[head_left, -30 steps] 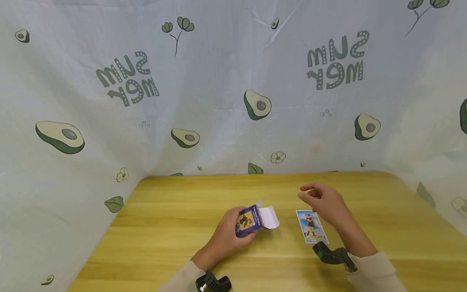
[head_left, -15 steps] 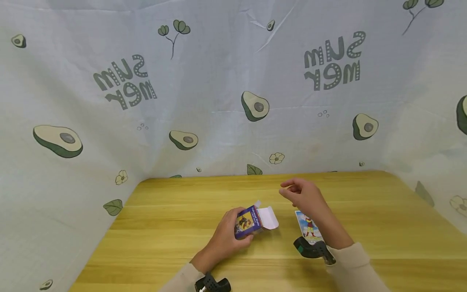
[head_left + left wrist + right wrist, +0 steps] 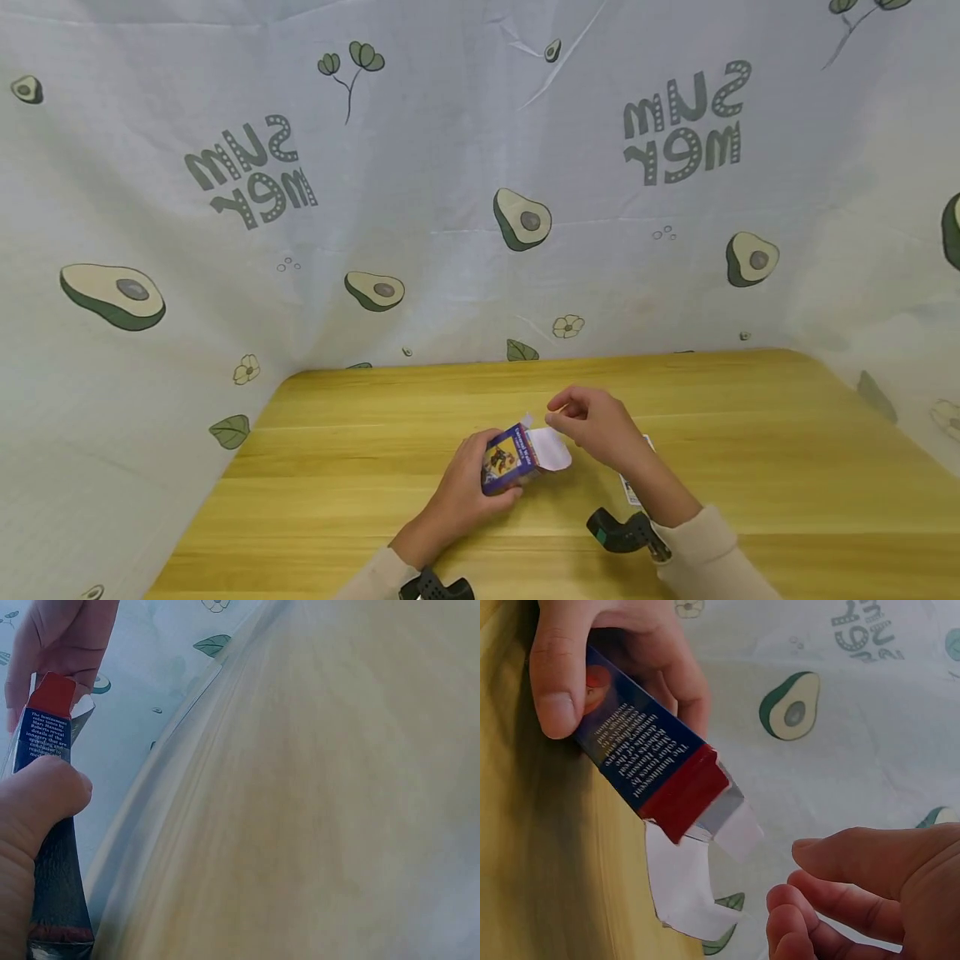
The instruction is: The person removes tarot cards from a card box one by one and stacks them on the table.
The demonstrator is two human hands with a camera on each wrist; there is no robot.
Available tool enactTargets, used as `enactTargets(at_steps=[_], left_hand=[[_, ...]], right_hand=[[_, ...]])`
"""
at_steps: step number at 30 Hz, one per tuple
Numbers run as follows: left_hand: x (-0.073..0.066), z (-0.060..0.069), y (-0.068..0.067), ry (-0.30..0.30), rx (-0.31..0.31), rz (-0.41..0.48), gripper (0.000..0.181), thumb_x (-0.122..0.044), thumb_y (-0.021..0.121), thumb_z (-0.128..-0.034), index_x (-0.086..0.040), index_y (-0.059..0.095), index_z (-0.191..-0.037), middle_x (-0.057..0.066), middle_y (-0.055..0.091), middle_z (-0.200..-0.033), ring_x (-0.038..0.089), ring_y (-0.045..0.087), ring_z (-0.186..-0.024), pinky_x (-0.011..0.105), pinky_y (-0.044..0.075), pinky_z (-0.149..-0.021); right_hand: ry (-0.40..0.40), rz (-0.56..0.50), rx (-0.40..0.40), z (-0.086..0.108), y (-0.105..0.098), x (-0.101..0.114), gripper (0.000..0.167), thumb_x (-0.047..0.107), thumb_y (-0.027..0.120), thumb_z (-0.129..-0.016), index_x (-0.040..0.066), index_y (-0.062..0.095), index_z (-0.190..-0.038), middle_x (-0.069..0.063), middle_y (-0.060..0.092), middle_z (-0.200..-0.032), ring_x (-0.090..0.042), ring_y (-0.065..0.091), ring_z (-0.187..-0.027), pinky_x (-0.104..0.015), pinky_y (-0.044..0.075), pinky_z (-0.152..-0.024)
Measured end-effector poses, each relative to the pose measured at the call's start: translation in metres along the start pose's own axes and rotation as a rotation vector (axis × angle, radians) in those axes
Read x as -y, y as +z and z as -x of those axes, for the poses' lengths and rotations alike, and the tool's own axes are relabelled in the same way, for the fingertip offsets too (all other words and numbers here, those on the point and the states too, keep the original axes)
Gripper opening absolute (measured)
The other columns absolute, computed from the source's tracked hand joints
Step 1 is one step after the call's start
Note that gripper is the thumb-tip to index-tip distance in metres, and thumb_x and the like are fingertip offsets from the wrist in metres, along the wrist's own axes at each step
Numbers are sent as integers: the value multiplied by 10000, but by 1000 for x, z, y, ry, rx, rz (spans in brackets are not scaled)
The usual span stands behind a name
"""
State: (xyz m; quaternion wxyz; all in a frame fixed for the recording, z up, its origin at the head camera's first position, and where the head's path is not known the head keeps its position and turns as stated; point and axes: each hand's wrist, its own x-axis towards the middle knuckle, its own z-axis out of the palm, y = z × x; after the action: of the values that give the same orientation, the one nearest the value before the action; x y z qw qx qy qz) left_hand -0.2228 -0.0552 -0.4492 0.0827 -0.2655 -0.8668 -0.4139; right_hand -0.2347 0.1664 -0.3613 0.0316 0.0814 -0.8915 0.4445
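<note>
My left hand (image 3: 461, 492) grips a small purple-blue tarot card box (image 3: 504, 462), its illustrated face up, slightly tilted above the table. The box's end is open, and a white lid flap (image 3: 550, 450) sticks out to the right. In the right wrist view, the box (image 3: 649, 750) shows a red side tab (image 3: 686, 795) and white flaps. Just beyond the flap is my right hand (image 3: 600, 427), fingers loosely bent, nothing seen between thumb and fingers. A picture card (image 3: 632, 492) lies on the table, mostly hidden under my right forearm. The left wrist view shows my left thumb (image 3: 45, 795) pressing the box's side.
A yellow wood-grain table (image 3: 360, 500) carries everything. Behind and beside it hangs a pale curtain (image 3: 450, 150) printed with avocados and mirrored lettering. Black wrist cameras (image 3: 622, 531) sit on both wrists.
My right hand has moved left from above the card to beside the box's flap, and its forearm now covers much of the card. My left hand and the box have stayed nearly still.
</note>
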Motion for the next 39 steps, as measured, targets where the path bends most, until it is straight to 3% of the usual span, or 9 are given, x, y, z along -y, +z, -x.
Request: enactTargets(at_steps=[6,16,24,33,39], left_hand=[[1,1,0,5,-2,13,719,-349,775,-792,-141,410,-1375,-7,524,-1235,112,484,-1024,305,452,-874],[-1,-1,-4,18,-11,22,720,-325,782,-794,-136,405,-1379,6,512,-1241,117,481,-1022,307,458,-880],[0,1,-5,23,-24,35,730,-315,784,-794,-103,408,-1382,48,514,-1245,125,494,-1000,298,467,-862],[0,4,-2,23,-21,56,731,-323,786,-792,-115,412,-1385,-10,508,-1221,113,498,-981,279,468,-846],[0,4,-2,41,-25,61,731,-315,784,-795,-98,413,-1386,36,520,-1240,116,499,-974,277,467,-838]], right_hand=[[-15,10,4,5,11,1,149,163,715,-858,63,681,-963,-26,628,-810,-164,560,-734,-295,477,-618],[-8,1,-10,12,19,5,130,151,727,-844,81,657,-928,-7,622,-771,-148,565,-702,-300,474,-589],[23,-9,-22,17,23,6,204,198,765,-817,90,617,-906,-12,592,-771,-158,538,-704,-290,462,-590],[15,6,-21,23,26,5,244,224,784,-799,98,578,-833,-5,555,-733,-154,497,-682,-278,421,-562],[28,9,-23,23,29,4,237,217,779,-803,99,576,-834,1,558,-731,-151,493,-679,-276,415,-560]])
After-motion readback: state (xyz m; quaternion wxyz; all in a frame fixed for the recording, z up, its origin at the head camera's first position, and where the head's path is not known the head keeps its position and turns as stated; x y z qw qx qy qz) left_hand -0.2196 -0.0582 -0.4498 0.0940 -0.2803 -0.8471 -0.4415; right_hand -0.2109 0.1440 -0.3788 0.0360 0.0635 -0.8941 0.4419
